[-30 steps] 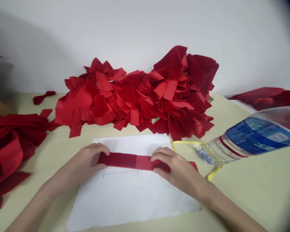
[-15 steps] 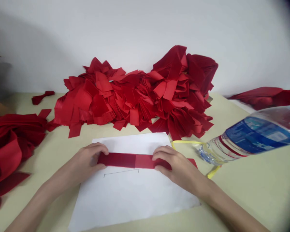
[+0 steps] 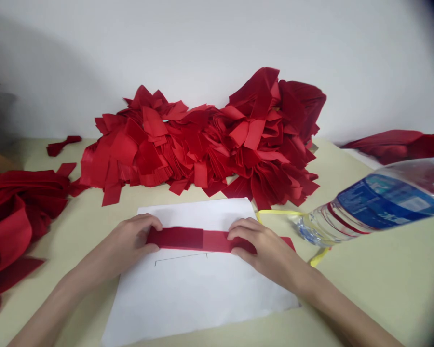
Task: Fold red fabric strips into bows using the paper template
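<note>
A red fabric strip lies folded across a white sheet of paper, its left part darker and velvety, the middle brighter. My left hand pinches its left end between thumb and fingers. Toward the other end, my right hand grips the strip, and a red tip sticks out beyond that hand. Just below the strip, a thin black bracket-shaped line is drawn on the paper. Part of the strip is hidden under the right fingers.
A large heap of red strips stands against the white wall. More red strips lie at the left, others at the far right. A plastic bottle with a blue label is close to my right forearm, beside a yellow band.
The edge of the strip's darker folded part has shifted very slightly, and its lower edge sits a little higher. Both hands keep nearly the same place and grip.
</note>
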Available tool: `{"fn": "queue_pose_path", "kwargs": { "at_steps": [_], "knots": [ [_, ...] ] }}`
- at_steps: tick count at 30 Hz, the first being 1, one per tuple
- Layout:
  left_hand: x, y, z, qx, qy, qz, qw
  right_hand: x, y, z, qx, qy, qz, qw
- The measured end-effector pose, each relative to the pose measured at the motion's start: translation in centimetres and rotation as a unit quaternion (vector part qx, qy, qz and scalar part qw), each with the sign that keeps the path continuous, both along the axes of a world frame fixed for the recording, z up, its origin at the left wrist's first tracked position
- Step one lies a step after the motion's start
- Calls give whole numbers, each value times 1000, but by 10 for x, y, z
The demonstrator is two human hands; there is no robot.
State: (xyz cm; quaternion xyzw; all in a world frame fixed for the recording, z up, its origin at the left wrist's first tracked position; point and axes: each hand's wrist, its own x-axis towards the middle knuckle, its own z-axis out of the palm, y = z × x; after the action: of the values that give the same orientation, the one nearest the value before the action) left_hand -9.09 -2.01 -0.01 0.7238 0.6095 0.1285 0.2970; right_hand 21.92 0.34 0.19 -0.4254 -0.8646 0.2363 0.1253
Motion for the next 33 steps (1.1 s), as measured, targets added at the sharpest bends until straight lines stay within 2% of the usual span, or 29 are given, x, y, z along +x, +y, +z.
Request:
{"fn": "queue_pose_path", "kwargs": {
  "at_steps": [7, 14, 17, 20, 24, 28, 33],
  "knots": [
    [0, 0, 1, -7, 1, -7, 1000, 1, 0, -2, -1, -6, -2, 1000],
    [-4, -2, -5, 48, 15, -36, 998, 2, -1, -2, -3, -6, -4, 1000],
    [6, -5, -4, 110, 24, -45, 993, 2, -1, -2, -4, -7, -4, 1000],
    [28, -7, -4, 124, 0, -32, 992, 0, 0, -2, -4, -7, -3, 1000],
    [52, -5, -11, 127, -13, -104, 986, 0, 1, -2, 0, -5, -2, 1000],
    [55, -2, -15, 100, -6, -117, 988, 0, 1, -2, 0, -5, -1, 1000],
    [50, -1, -10, 81, 0, -110, 991, -1, 2, -1, 0, -6, 1, 1000]
  ]
}}
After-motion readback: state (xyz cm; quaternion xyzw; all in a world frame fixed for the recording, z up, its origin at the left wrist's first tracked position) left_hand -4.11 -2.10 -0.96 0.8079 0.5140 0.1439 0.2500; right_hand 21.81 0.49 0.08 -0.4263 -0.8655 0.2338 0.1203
